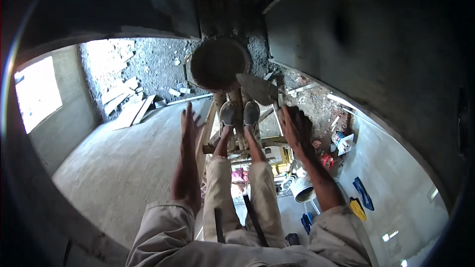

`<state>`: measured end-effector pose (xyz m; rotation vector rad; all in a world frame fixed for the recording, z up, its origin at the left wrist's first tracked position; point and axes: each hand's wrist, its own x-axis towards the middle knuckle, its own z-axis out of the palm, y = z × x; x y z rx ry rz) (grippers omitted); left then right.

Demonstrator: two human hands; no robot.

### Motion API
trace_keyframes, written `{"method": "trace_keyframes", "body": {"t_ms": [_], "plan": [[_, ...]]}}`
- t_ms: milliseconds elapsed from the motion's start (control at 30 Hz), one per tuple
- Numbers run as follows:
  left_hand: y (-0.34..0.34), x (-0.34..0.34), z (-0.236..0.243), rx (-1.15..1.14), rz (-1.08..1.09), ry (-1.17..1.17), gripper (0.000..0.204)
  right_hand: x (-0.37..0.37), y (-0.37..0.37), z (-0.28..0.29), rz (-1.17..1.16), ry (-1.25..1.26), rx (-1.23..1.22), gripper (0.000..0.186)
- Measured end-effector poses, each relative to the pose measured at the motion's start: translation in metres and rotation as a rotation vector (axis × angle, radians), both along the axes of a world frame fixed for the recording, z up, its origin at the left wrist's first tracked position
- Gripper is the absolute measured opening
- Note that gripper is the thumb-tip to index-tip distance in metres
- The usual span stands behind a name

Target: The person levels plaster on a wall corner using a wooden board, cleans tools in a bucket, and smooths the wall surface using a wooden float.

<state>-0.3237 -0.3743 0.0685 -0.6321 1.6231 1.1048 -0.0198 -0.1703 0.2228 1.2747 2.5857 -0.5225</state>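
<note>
- Spreading pale and bare across the lower left, far below: a concrete floor.
- Curving darkly over the top and right: a wall close to the head, its straight edge bending with the lens.
- Lying heaped at the upper left of the floor: gravel and loose wooden planks.
- Sitting just ahead of the feet on the scaffold: a round dark pan, seen from above.
- Running beneath the shoes: a scaffold of rough wooden poles, serving as the perch.
- Hanging down from the lower edge: two legs in light trousers, ending in grey shoes planted side by side on the poles.
- Standing on the ground below, right of the legs: a pale bucket, with blue and yellow items scattered near it.
- Gripping a handle, fingers wrapped tight around it: right hand.
- Pointing up and left from that grip toward the pan: a trowel, its flat pointed blade lying just right of the pan and above the shoes.
- Reaching out empty, fingers spread wide and straight: left hand, held just left of the scaffold, touching nothing that can be made out.
</note>
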Motion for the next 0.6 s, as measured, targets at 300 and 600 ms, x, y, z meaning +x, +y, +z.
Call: {"method": "trace_keyframes", "body": {"t_ms": [300, 600], "plan": [[0.098, -0.096, -0.158, -0.004, -0.388, 0.243, 0.068, -0.118, 0.095, -0.213, 0.479, -0.233, 0.409, 0.032], [0.141, -0.026, -0.113, -0.02, -0.594, 0.797, 0.053, -0.096, 0.097, -0.323, 0.441, -0.27, -0.015, 0.025]]}}
